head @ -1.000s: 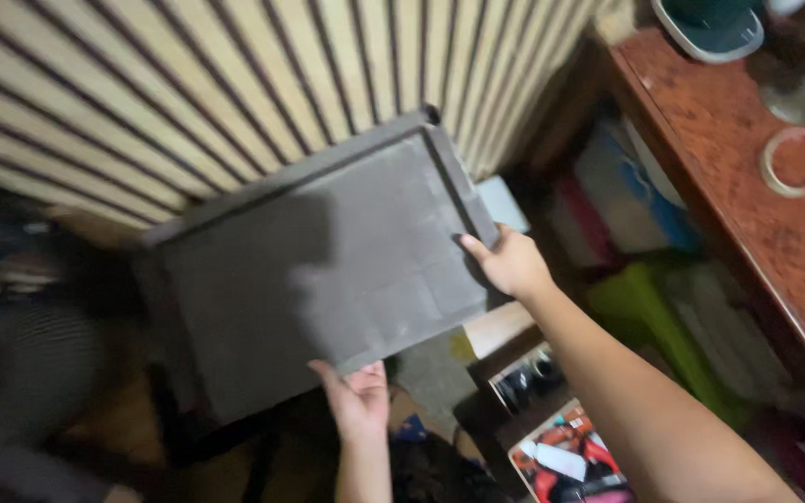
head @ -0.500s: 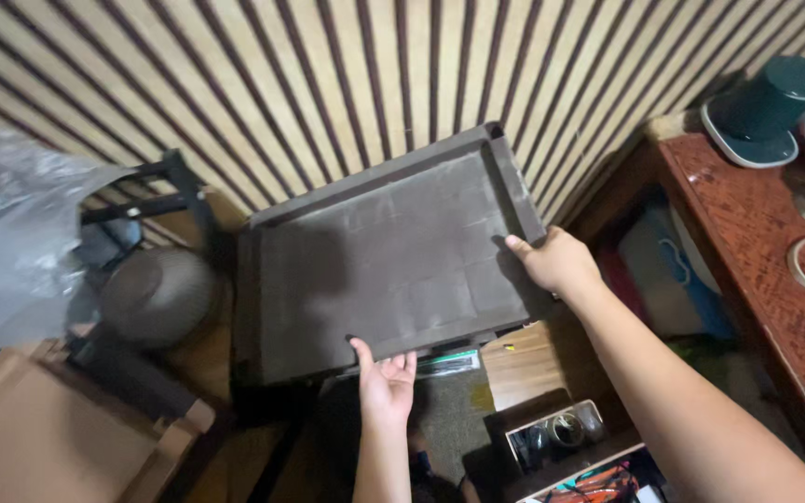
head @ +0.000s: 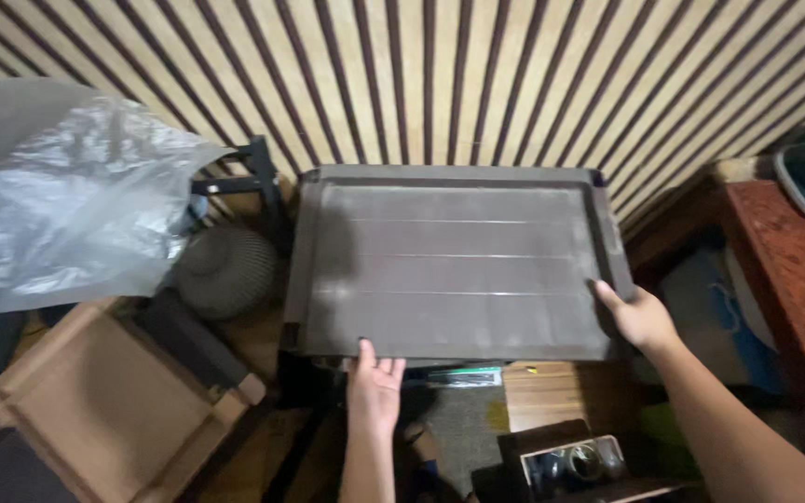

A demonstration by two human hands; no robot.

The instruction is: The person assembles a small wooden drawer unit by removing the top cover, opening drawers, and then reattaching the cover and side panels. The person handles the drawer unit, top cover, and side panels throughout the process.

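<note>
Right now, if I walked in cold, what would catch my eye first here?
Most likely the big dark grey tray in the middle, held flat in front of the striped slat wall. The left hand grips its near edge and the right hand its right edge. After that, the crumpled clear plastic bag at the left, with a round dark ribbed pot and a cardboard box below it.
</note>
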